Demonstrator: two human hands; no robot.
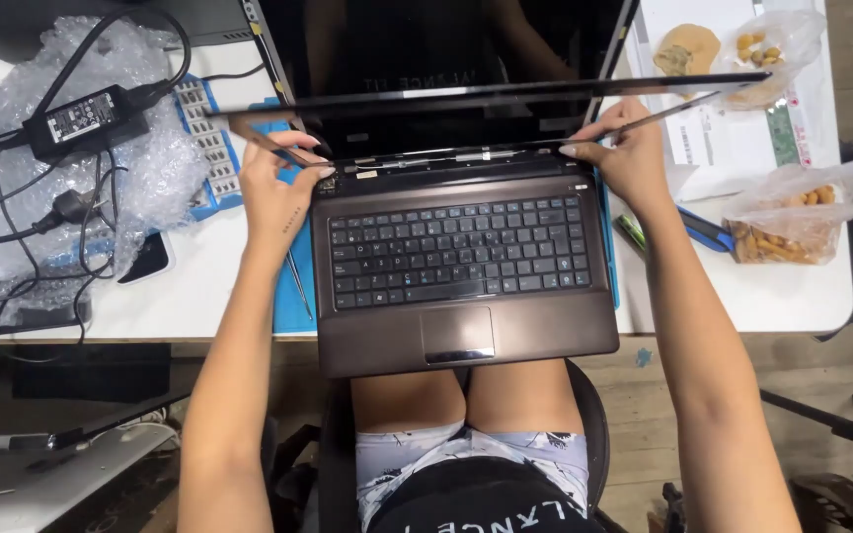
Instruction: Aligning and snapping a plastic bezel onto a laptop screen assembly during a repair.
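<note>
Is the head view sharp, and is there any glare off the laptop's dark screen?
Head view: sharp and evenly lit; the brown laptop's dark screen mirrors the person rather than glaring; left hand and right hand unblurred; clear plastic bubble wrap shows bright highlights.

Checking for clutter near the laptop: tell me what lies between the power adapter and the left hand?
In the head view, between the power adapter and the left hand lie bubble wrap and a pale compartment tray on the blue mat.

The laptop (461, 266) has a brushed, brown metallic-looking palm rest and matt black plastic keys; its screen (446, 44) is glossy. Crinkled clear bubble wrap (140, 158) lies on the smooth white tabletop (209, 286), beside what may be a rubbery blue mat (293, 296).
</note>
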